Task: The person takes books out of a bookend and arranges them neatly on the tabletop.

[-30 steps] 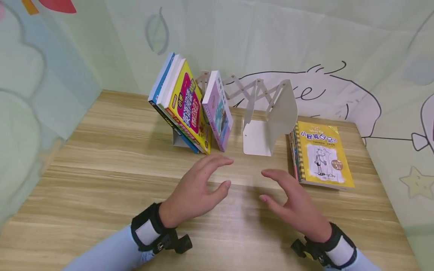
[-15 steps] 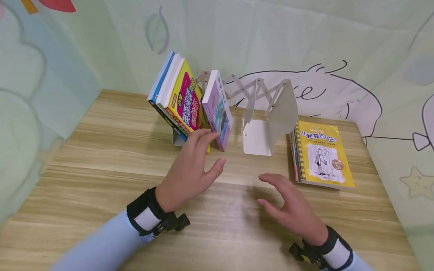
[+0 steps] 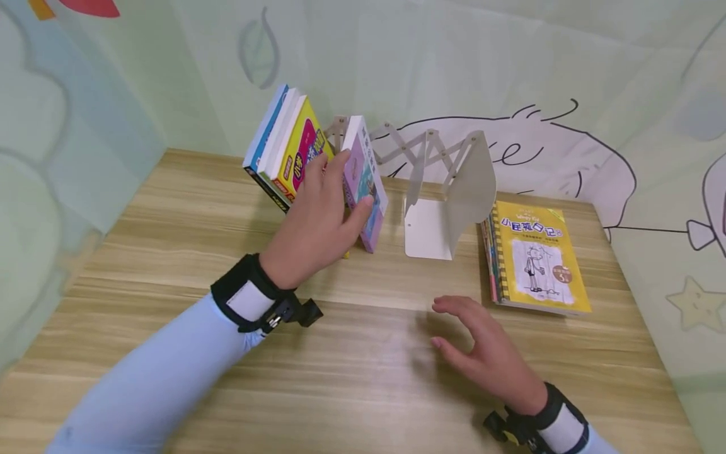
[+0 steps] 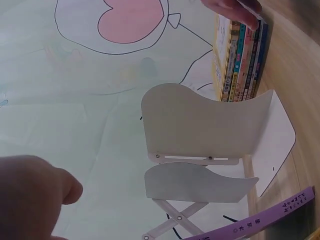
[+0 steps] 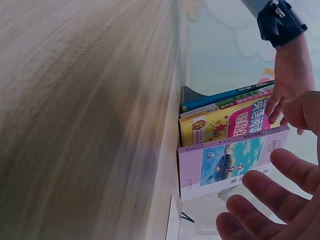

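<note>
My left hand (image 3: 314, 221) is spread at the purple book (image 3: 363, 189), thumb in front of its cover and fingertips near its upper left edge; whether they touch it I cannot tell. Left of that book, a yellow book (image 5: 210, 129), a white-edged book (image 3: 280, 132) and a blue book (image 3: 266, 129) lean together, partly hidden by the hand. They stand in a white expandable bookend (image 3: 473, 183) with a crisscross back. My right hand (image 3: 488, 353) hovers above the tabletop, fingers loosely bent, holding nothing. In the left wrist view, the purple book's spine (image 4: 260, 220) lies below the bookend's plates.
A stack of books with a yellow comic-style cover (image 3: 539, 265) lies right of the bookend on the wooden table (image 3: 363, 378). A printed cloth wall (image 3: 317, 57) rises behind the table. Each wrist wears a black strap with a small camera.
My left hand has moved forward and up from above the table to the purple book and the yellow one. The right hand has shifted slightly down. The books stand as before.
</note>
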Available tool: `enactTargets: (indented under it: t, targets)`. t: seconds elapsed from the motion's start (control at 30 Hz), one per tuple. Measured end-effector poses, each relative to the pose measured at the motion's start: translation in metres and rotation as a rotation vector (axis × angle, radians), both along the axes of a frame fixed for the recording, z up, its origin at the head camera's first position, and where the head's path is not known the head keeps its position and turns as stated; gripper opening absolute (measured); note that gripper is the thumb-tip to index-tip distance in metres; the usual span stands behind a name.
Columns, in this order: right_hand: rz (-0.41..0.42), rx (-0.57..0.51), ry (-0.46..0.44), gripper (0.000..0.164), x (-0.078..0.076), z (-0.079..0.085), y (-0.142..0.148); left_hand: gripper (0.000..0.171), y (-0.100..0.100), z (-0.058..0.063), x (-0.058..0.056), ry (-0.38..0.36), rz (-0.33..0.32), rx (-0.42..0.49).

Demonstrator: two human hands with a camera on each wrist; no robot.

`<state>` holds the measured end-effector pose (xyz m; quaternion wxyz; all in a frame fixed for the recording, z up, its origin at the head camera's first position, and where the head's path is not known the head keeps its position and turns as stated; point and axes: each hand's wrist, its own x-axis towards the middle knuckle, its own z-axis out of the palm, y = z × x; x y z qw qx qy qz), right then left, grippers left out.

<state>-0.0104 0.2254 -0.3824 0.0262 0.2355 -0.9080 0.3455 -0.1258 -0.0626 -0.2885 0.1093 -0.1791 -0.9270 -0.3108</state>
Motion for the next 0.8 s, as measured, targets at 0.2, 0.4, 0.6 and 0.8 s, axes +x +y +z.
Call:
enactTargets:
  t: [0.2, 0.4, 0.6, 0.8]
  targets:
    - [0.008, -0.027, -0.013, 0.034, 0.002, -0.002, 0.000, 0.079, 0.004, -0.005, -0.012, -0.092, -0.001, -0.052]
    - [0.009, -0.040, 0.008, 0.032, 0.003, -0.005, 0.001, 0.077, 0.004, -0.011, -0.016, -0.100, -0.010, -0.066]
    - [-0.001, -0.038, -0.005, 0.030, 0.005, -0.006, 0.002, 0.073, 0.007, -0.012, -0.012, -0.076, -0.037, -0.050]
    - [0.000, -0.052, 0.004, 0.026, 0.005, -0.007, 0.003, 0.069, 0.007, -0.017, -0.010, -0.091, -0.053, -0.027]
